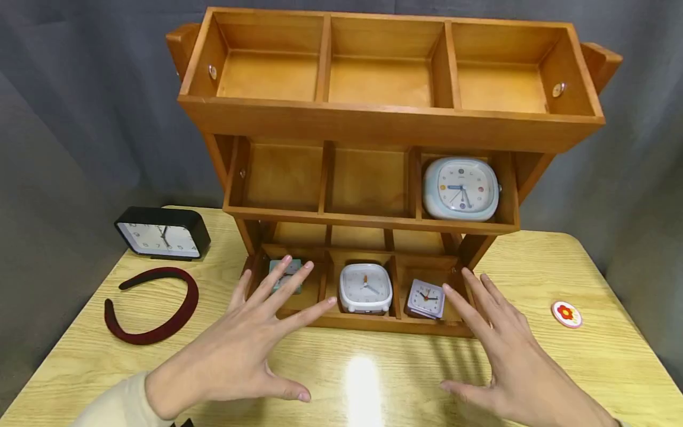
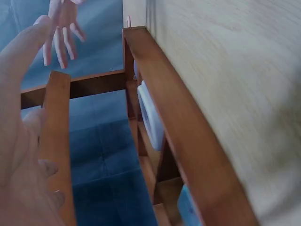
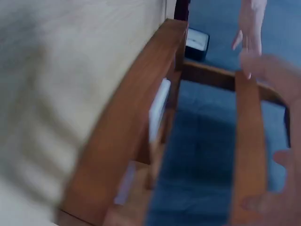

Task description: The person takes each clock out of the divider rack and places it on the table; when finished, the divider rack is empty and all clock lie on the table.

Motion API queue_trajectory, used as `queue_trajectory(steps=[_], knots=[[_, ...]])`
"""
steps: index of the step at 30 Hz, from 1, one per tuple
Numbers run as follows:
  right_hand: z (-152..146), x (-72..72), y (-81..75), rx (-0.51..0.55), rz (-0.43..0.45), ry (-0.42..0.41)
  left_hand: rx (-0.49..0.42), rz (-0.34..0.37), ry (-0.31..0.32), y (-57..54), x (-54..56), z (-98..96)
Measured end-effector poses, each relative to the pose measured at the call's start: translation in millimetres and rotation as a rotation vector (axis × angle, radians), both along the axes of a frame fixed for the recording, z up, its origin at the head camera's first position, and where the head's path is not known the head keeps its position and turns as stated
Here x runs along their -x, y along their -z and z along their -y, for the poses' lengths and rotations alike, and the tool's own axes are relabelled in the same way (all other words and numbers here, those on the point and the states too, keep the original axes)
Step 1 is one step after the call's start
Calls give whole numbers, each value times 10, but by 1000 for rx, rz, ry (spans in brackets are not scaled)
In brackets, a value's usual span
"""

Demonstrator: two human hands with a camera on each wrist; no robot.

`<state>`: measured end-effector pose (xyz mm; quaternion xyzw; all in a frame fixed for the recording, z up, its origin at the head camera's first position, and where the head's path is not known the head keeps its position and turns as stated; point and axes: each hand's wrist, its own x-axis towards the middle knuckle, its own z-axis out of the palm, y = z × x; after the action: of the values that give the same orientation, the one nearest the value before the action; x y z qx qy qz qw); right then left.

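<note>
Both hands hover in front of a three-tier wooden shelf (image 1: 341,124), fingers spread and palms facing inward. My left hand (image 1: 240,344) holds nothing; its fingertips overlap the lowest tier's left compartment, where a small teal clock (image 1: 292,268) is partly hidden. My right hand (image 1: 507,350) is also bare, its fingertips near a small lilac clock (image 1: 426,299) in the lowest right compartment. Between them, a white alarm clock (image 1: 366,287) occupies the lowest middle compartment. A larger light-blue clock (image 1: 461,188) sits in the middle tier's right compartment.
On the table's left stand a black rectangular clock (image 1: 162,232) and, nearer, a dark red headband (image 1: 155,338). A round badge with a red flower (image 1: 567,314) lies on the right. The shelf's top tier (image 1: 389,127) overhangs the lower ones, and a grey curtain (image 1: 107,107) hangs behind.
</note>
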<state>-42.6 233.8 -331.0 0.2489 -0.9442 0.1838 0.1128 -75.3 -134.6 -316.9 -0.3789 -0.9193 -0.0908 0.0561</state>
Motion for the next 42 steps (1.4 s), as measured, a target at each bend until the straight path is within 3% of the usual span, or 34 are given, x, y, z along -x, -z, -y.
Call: queue_trajectory(steps=[6, 12, 18, 26, 29, 33, 38, 42], knots=[[-195, 206, 407, 186, -75, 210, -44, 54, -6, 99, 38, -34], [-282, 448, 736, 334, 65, 383, -81, 91, 13, 175, 61, -107], [-238, 577, 832, 261, 66, 436, -89, 95, 20, 188, 73, -173], [-245, 574, 813, 219, 54, 439, -139, 148, 56, 129, 87, -325], [-267, 561, 811, 216, 49, 440, -158, 180, 99, -47, 117, -481], [-283, 528, 840, 230, 57, 457, -177, 137, 146, -438, 184, -835], [-270, 482, 892, 246, 91, 473, -247, 11, 151, -840, 338, -1279], [-268, 486, 885, 249, 96, 479, -229, -78, 101, -1022, 536, -1581]])
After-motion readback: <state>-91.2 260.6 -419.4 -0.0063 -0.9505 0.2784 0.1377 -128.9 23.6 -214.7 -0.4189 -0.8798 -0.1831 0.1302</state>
